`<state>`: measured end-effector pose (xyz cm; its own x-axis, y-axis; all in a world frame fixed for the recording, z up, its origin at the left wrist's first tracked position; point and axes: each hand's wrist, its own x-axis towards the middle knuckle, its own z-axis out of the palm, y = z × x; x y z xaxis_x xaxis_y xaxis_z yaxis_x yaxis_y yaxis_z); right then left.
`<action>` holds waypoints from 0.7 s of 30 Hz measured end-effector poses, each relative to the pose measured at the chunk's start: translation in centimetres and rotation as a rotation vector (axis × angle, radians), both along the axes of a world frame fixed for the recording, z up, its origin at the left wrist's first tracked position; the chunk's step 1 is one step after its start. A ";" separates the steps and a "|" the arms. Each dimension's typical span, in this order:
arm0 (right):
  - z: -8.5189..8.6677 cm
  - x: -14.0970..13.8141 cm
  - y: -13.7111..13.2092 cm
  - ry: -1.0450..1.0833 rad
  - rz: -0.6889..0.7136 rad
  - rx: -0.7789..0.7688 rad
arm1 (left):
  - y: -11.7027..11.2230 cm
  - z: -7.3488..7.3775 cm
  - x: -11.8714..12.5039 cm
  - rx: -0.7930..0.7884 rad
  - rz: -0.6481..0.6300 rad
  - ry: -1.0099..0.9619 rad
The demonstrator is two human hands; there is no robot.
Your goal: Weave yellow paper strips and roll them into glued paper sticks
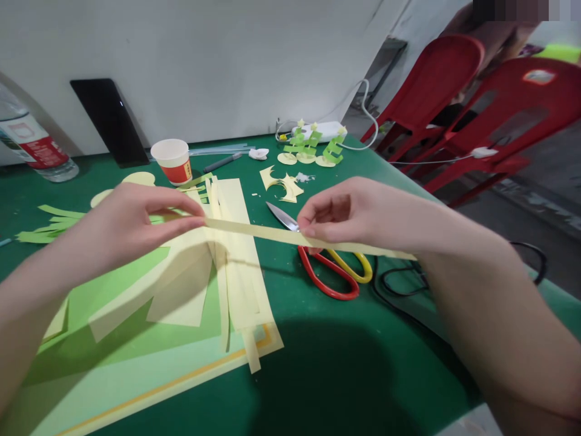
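A long pale yellow paper strip (254, 230) stretches between my two hands above the table. My left hand (136, 221) pinches its left end between thumb and fingers. Further along, my right hand (338, 215) pinches the strip, whose free end runs on under the wrist. Below my right hand lie scissors (329, 275) with one red and one yellow handle, their blades partly hidden by the fingers. Under and beside my left hand are more yellow paper strips (222, 284), pale yellow sheets (186, 297) and green paper (131, 284).
At the back stand a paper cup (175, 162), a phone (109, 121) against the wall and a water bottle (34, 142). Small green paper figures (313, 145) stand near a white power strip (320, 131). Paper scraps (284, 184), a black cable (399, 284) and red chairs (503, 115) are also around.
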<state>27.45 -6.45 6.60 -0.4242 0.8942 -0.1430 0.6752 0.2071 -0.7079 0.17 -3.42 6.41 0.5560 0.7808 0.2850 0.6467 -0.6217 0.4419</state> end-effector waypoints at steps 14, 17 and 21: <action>-1.8 -3.3 -1.2 0.163 0.161 -0.253 | -4.0 -1.7 3.8 -0.211 -0.190 0.068; -1.2 -2.7 -0.9 0.109 0.150 -0.269 | -3.3 -0.7 3.2 -0.267 -0.135 0.051; -0.6 -1.5 -0.5 0.050 0.128 -0.283 | -2.1 0.0 2.3 -0.272 -0.081 0.058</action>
